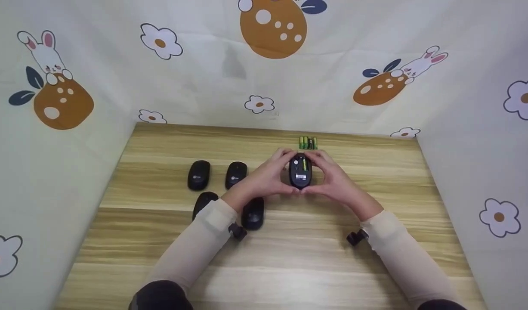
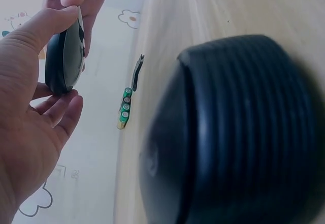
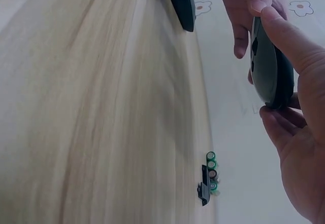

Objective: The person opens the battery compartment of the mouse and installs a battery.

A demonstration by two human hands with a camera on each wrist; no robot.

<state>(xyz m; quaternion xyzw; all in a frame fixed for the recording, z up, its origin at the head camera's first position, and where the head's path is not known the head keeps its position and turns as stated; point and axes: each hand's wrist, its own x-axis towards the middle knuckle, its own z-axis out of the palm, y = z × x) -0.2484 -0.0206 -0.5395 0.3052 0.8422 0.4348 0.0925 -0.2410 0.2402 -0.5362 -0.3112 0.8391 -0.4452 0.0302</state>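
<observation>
Only head view: battery [image 1: 304, 164] in mouse [image 1: 297, 171]

Back right corner of desk [image 1: 384, 168] passable. Hands [image 1: 267, 176] [image 1: 335, 181] plus mouse [image 1: 300, 172] block middle toward back edge, batteries [image 1: 306, 143] just behind; four mice [image 1: 199, 175] obstruct left of centre.

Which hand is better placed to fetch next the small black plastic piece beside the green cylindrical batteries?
Probably the right hand: the piece lies toward that side of the batteries. The left hand also grips the black oval mouse, so could perhaps hold it alone.
</observation>
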